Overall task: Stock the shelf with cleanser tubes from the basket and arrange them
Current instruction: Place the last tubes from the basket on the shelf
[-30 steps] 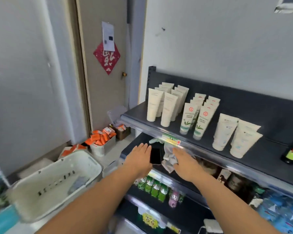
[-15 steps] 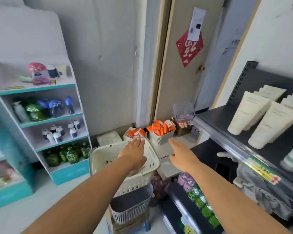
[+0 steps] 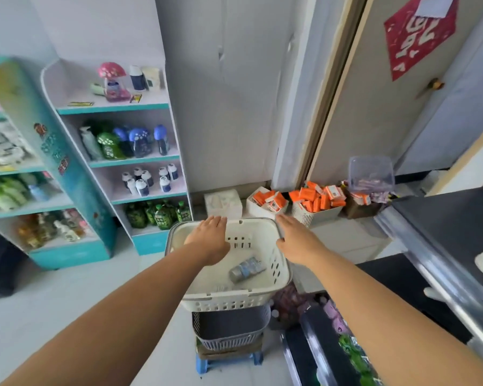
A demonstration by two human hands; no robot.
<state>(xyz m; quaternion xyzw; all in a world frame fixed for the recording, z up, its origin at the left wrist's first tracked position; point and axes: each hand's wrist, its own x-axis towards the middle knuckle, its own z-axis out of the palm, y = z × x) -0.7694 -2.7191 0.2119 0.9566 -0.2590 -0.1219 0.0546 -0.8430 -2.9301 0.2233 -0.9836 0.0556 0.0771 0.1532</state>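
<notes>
Two baskets stand stacked before us: a white basket [image 3: 226,298] sits on a grey basket [image 3: 230,327], which rests over a blue stool [image 3: 226,360] on the floor. One tube [image 3: 246,268], blurred, with a blue and white label, lies on its side on the floor of the white basket, toward the right wall. Behind the stack, trays of orange boxes [image 3: 315,199] and a clear plastic tub [image 3: 371,174] line the foot of the wall and door. To our left is a teal shelf unit [image 3: 140,160] of bottles. To our right is the dark shelf [image 3: 441,218]. Nothing lies between our hands and the tube.

Our left hand [image 3: 209,238] hovers palm down over the back of the white basket, its fingers [image 3: 215,221] straight and close together, holding nothing. Our right hand [image 3: 296,240] is over the basket's right rim, fingers [image 3: 286,222] straight, thumb held apart, also holding nothing. We cannot tell whether it touches the rim.
</notes>
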